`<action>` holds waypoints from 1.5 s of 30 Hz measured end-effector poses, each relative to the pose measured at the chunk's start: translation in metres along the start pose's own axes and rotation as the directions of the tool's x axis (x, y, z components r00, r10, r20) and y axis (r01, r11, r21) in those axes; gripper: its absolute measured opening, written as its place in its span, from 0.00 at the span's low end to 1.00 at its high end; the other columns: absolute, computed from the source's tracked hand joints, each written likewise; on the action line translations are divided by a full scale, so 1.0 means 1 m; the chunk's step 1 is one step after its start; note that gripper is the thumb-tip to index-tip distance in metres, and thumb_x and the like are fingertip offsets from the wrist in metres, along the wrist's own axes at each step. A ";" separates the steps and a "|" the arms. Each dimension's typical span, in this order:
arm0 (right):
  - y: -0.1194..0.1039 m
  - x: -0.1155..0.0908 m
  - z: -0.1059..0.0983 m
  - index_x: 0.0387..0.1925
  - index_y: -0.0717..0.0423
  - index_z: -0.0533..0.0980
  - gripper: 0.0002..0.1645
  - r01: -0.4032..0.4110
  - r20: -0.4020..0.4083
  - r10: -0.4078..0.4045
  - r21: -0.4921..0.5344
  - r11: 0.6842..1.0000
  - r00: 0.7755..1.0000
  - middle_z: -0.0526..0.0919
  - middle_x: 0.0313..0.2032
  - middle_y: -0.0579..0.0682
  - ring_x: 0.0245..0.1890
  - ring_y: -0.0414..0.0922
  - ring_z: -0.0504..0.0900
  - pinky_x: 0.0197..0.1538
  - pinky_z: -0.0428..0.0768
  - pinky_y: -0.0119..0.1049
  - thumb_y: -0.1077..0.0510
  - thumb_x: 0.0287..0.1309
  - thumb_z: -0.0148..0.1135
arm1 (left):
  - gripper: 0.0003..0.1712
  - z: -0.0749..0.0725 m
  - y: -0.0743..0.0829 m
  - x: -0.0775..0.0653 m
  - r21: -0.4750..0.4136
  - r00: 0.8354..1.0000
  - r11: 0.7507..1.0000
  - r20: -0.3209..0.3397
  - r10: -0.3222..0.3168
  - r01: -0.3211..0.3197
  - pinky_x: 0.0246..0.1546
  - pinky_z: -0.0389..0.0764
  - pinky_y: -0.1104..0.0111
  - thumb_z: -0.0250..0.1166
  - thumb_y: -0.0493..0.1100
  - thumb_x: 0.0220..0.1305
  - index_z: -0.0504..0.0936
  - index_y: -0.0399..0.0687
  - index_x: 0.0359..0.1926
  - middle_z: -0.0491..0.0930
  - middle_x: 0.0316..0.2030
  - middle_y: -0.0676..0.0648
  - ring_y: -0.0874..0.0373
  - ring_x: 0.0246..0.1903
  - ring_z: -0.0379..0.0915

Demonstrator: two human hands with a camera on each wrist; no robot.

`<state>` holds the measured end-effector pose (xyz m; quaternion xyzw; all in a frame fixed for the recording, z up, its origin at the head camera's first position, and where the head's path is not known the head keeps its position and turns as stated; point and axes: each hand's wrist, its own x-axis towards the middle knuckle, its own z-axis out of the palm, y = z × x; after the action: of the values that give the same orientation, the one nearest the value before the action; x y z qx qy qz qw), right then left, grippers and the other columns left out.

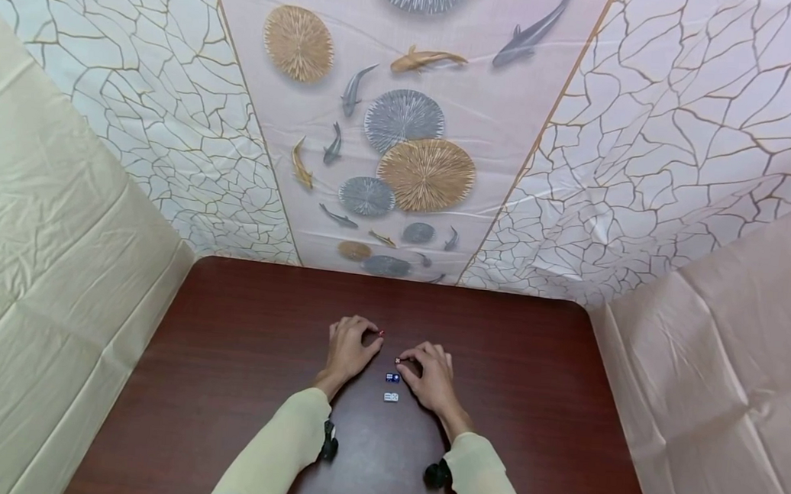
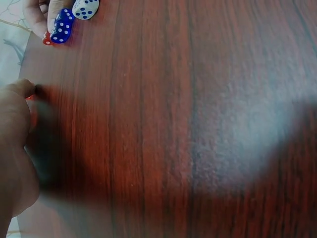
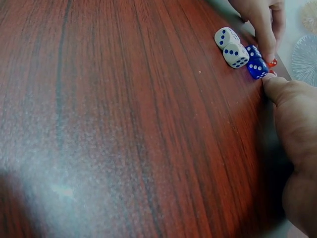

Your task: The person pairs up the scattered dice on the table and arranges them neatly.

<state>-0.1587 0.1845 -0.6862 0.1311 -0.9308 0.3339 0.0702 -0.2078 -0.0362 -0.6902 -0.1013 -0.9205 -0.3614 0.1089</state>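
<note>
My left hand [image 1: 349, 351] pinches a red die [image 1: 381, 332] between thumb and forefinger, low over the dark table. A little nearer and to the right, my right hand [image 1: 434, 378] has another small die [image 1: 397, 361] between its thumb and forefinger; it shows red in the left wrist view [image 2: 47, 38]. Just below that hand's thumb sits a pair of blue dice [image 1: 392, 378], side by side with white dots. Two white dice [image 1: 391, 397] with blue dots lie in a row nearer to me. In the right wrist view, fingers partly cover the red dice [image 3: 272, 63].
The reddish-brown wooden table [image 1: 234, 389] has rounded far corners. A patterned cloth [image 1: 397, 224] hangs behind its far edge, and pale cloth walls [image 1: 56, 277] stand on both sides. Each wrist carries a small black camera [image 1: 438, 475].
</note>
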 end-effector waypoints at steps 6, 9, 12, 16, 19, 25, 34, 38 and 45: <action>0.001 0.000 0.001 0.47 0.45 0.92 0.10 0.005 -0.002 -0.005 0.004 1.000 1.000 0.87 0.45 0.47 0.51 0.48 0.79 0.57 0.68 0.48 0.52 0.67 0.82 | 0.10 0.003 0.000 0.002 0.012 1.000 1.000 -0.004 -0.007 0.008 0.67 0.71 0.40 0.82 0.46 0.70 0.94 0.47 0.47 0.92 0.51 0.43 0.40 0.55 0.83; 0.002 0.000 0.001 0.48 0.45 0.92 0.10 0.005 -0.003 -0.005 0.008 1.000 1.000 0.87 0.45 0.47 0.51 0.48 0.79 0.57 0.68 0.49 0.52 0.68 0.82 | 0.10 0.002 0.003 0.002 0.013 1.000 1.000 0.000 -0.013 0.013 0.67 0.70 0.39 0.81 0.45 0.71 0.94 0.47 0.47 0.91 0.51 0.43 0.40 0.56 0.83; 0.001 0.000 0.001 0.47 0.46 0.92 0.10 0.007 -0.007 -0.007 0.013 1.000 1.000 0.87 0.45 0.47 0.51 0.49 0.79 0.57 0.69 0.50 0.52 0.67 0.82 | 0.09 0.001 0.005 0.001 0.008 1.000 1.000 -0.003 -0.015 0.015 0.67 0.70 0.39 0.81 0.45 0.71 0.94 0.46 0.47 0.91 0.51 0.42 0.39 0.56 0.82; 0.001 -0.001 0.001 0.48 0.46 0.92 0.10 0.008 -0.009 -0.008 0.015 1.000 1.000 0.86 0.45 0.46 0.51 0.48 0.79 0.57 0.69 0.50 0.52 0.67 0.82 | 0.09 0.001 0.006 0.001 0.008 1.000 1.000 -0.010 -0.009 0.009 0.66 0.70 0.39 0.81 0.45 0.71 0.94 0.47 0.46 0.91 0.51 0.42 0.39 0.56 0.82; 0.001 -0.001 0.001 0.48 0.46 0.92 0.10 0.008 -0.007 -0.008 0.014 1.000 1.000 0.86 0.45 0.46 0.51 0.48 0.79 0.57 0.69 0.49 0.52 0.68 0.82 | 0.08 0.000 0.006 0.000 0.011 1.000 1.000 -0.015 -0.004 0.004 0.65 0.70 0.39 0.81 0.45 0.71 0.94 0.47 0.46 0.91 0.51 0.42 0.40 0.55 0.82; 0.002 -0.001 0.001 0.48 0.45 0.92 0.10 0.011 -0.005 -0.011 0.010 1.000 1.000 0.86 0.45 0.45 0.51 0.47 0.79 0.57 0.68 0.49 0.51 0.68 0.82 | 0.08 0.001 0.005 0.000 0.018 1.000 1.000 -0.014 0.000 0.001 0.65 0.70 0.40 0.80 0.45 0.72 0.94 0.48 0.46 0.91 0.51 0.43 0.40 0.56 0.82; 0.001 -0.001 0.002 0.47 0.45 0.92 0.09 0.014 -0.017 -0.014 0.008 1.000 1.000 0.86 0.45 0.45 0.51 0.47 0.79 0.57 0.69 0.49 0.52 0.68 0.82 | 0.06 -0.003 0.005 -0.003 0.004 1.000 1.000 0.000 0.020 -0.020 0.68 0.70 0.38 0.79 0.44 0.73 0.94 0.48 0.46 0.91 0.51 0.43 0.40 0.56 0.82; 0.001 -0.002 0.002 0.47 0.45 0.92 0.09 0.025 -0.026 -0.025 -0.005 1.000 0.999 0.87 0.45 0.46 0.50 0.47 0.79 0.57 0.69 0.49 0.52 0.67 0.82 | 0.06 -0.006 0.005 -0.008 0.004 0.999 0.999 0.009 0.051 -0.051 0.70 0.72 0.37 0.79 0.44 0.73 0.94 0.49 0.46 0.91 0.50 0.44 0.41 0.56 0.83; 0.002 -0.002 0.003 0.47 0.45 0.91 0.09 0.052 -0.048 -0.052 -0.016 0.999 0.997 0.87 0.44 0.47 0.48 0.47 0.79 0.55 0.69 0.49 0.51 0.68 0.82 | 0.05 -0.009 0.004 -0.018 0.000 0.992 0.992 0.016 0.126 -0.126 0.66 0.76 0.40 0.80 0.44 0.72 0.95 0.50 0.45 0.91 0.47 0.47 0.45 0.52 0.84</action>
<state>-0.1577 0.1842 -0.6898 0.1467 -0.9276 0.3279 0.1023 -0.1883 -0.0415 -0.6860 -0.1622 -0.9133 -0.3523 0.1244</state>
